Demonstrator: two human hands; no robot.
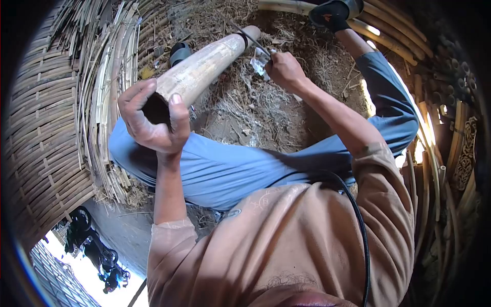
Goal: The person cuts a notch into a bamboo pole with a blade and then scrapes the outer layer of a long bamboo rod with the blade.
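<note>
A bamboo tube (204,66) is held slantwise above the left knee, its wider, open end turned toward the body and its narrower end pointed away over the littered ground (276,112). Its wall is coloured pale tan and grey, mottled with whitish patches and marked lengthwise by faint streaks. Near the far end the surface is crossed by a dark band, beyond which a short, rounded, pinkish-tan section is seen. Whether the ground is touched by that end cannot be told.

The hands are kept well apart. The near rim of the tube is clasped by the left hand (153,123), with the fingers set on one side of the mouth and the thumb on the other. The right hand (286,70) is closed around the base of a thin, dark blade (255,43), which is laid across the tube at the dark band; the handle is mostly hidden by the fist.

Between the left fingers and thumb, the tube's hollow is shown as a dark round opening; its inside is lost in shadow. At the far right, hollow cut ends are shown by stacked bamboo poles (456,65), their insides likewise darkened. Beside the tube, dark footwear (180,52) is partly covered by it.
</note>
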